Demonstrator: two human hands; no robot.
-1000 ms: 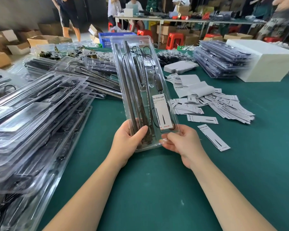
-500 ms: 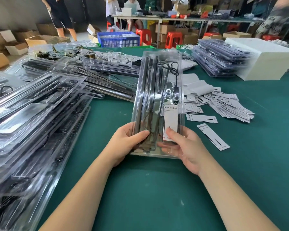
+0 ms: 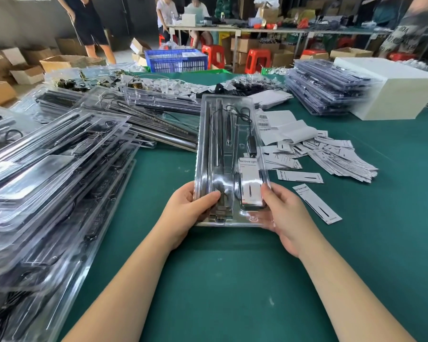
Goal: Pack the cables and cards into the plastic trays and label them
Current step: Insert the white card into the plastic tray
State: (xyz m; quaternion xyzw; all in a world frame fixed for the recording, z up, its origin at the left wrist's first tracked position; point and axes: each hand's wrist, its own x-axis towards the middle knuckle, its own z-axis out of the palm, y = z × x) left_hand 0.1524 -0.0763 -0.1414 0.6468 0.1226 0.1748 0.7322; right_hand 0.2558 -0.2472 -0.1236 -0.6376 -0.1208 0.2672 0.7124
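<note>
1. Card (image 3: pixel 250 180) inside tray (image 3: pixel 208 149): "…ar Grow Light", first letters unclear.
2. Loose card (image 3: pixel 316 204) on table (image 3: pixel 232 280): "Grow Light", probably.
3. Barcode label (image 3: pixel 263 122): digits unreadable.

Up at twelve o'clock sits a blue crate (image 3: pixel 176 60), red stools (image 3: pixel 257 60) just right of it. Cardboard boxes (image 3: pixel 27 74) crowd ten o'clock. A white box (image 3: pixel 391 92) rests on the green table (image 3: pixel 232 280) at two.
</note>
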